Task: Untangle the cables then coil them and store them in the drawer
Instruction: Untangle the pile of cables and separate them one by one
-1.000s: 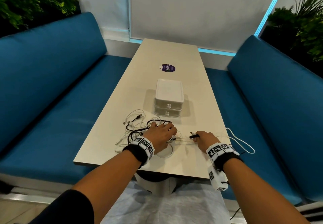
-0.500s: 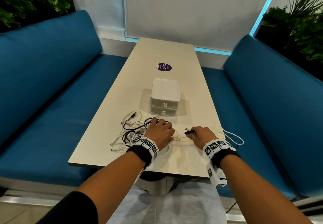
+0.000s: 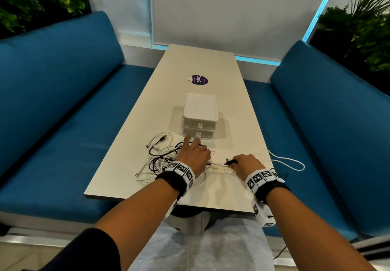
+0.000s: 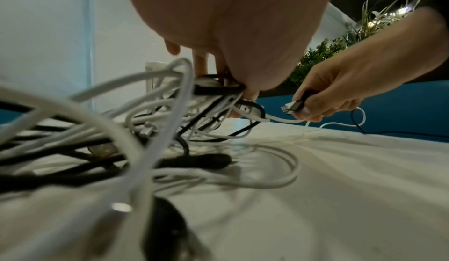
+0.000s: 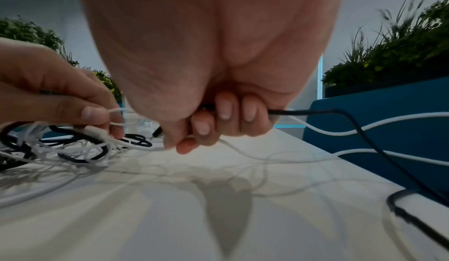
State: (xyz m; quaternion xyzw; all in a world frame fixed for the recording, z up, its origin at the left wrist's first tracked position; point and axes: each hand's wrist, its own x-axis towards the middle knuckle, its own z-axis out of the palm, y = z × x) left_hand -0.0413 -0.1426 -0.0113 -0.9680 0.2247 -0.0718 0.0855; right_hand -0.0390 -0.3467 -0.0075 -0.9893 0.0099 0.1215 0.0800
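1. A tangle of white and black cables (image 3: pixel 160 156) lies on the pale table (image 3: pixel 190 63)
2. The left hand (image 3: pixel 193 154) rests on the tangle
3. The right hand (image 3: pixel 245 163) pinches a black plug (image 3: pixel 231 162)
4. A white two-drawer box (image 3: pixel 200 114) stands just beyond the cables, both drawers closed
5. A white cable loop (image 3: pixel 291 163) hangs over the table's right edge

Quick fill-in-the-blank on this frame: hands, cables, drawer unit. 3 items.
1. The right hand grips a ____ cable's plug end.
2. The left hand holds strands of the cable tangle, which lies on the ____.
3. Both drawers of the white drawer unit are ____.

Missing: black; table; closed
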